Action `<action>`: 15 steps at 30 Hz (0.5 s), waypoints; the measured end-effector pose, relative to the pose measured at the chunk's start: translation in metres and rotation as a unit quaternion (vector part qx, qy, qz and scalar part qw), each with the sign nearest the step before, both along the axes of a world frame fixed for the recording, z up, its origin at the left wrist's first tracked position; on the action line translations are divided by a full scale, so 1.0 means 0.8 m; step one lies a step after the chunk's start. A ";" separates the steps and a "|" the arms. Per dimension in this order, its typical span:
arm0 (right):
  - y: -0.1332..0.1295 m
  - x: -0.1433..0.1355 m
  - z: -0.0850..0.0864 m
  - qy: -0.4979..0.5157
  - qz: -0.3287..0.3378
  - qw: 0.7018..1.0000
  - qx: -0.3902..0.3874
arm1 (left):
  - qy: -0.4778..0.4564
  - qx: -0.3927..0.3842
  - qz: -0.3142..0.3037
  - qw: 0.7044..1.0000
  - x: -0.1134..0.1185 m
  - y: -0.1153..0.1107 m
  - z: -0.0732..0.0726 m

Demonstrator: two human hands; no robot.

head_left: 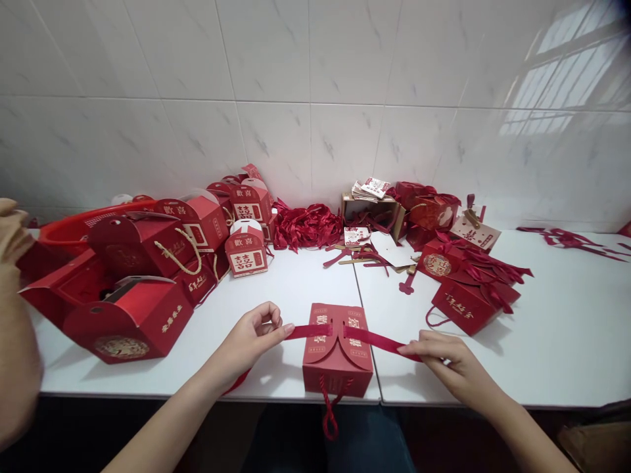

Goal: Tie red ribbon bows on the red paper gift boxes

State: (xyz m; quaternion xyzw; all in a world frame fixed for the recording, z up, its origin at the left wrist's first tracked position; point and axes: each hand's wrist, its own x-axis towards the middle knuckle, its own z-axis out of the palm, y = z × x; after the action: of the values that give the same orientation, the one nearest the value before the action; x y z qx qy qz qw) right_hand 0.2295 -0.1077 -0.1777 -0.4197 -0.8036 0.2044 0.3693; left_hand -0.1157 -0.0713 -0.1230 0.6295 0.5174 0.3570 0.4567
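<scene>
A pale marbled tile wall point(394, 59) backs two abutting white tabletops point(290, 286); a folded red cardboard box point(340, 351) with pale print stands at the near edge, between the hands. The left hand point(259, 335) pinches one side of a glossy dark-red ribbon point(379, 340) at the box's top slots; the right hand point(444, 361) pinches the other; uneven pulling could draw it out or skew the box; the overhanging twisted red cord point(329, 420) might snag. Counted: one box between hands; one cord; one tangled dark-red ribbon heap point(308, 226); the red cardboard boxes at left point(133, 322) overlap too much to count.

Bright wall glare point(557, 66), apparently window light
</scene>
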 end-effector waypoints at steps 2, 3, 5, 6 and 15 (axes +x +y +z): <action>-0.004 -0.005 -0.002 0.007 0.007 0.999 -0.036 | -0.005 0.010 0.023 1.000 -0.001 -0.003 -0.004; -0.007 -0.007 -0.004 0.000 -0.001 0.999 -0.046 | 0.001 0.030 0.046 0.998 -0.002 -0.005 -0.005; -0.015 -0.010 -0.006 -0.017 -0.051 0.998 -0.038 | 0.036 0.095 0.109 0.989 -0.007 -0.012 -0.007; -0.020 -0.011 -0.006 -0.019 -0.080 0.996 -0.030 | 0.062 0.119 0.131 0.982 -0.010 -0.017 -0.008; -0.060 -0.066 -0.005 0.041 -0.074 0.976 -0.201 | 0.115 -0.025 0.035 0.992 -0.008 -0.059 -0.025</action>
State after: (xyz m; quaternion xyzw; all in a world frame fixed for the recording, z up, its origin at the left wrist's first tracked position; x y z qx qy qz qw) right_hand 0.1769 -0.1559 -0.1820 -0.5349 -0.6970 0.3504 0.3244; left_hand -0.1218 -0.1182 -0.1432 0.6364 0.5971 0.2844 0.3970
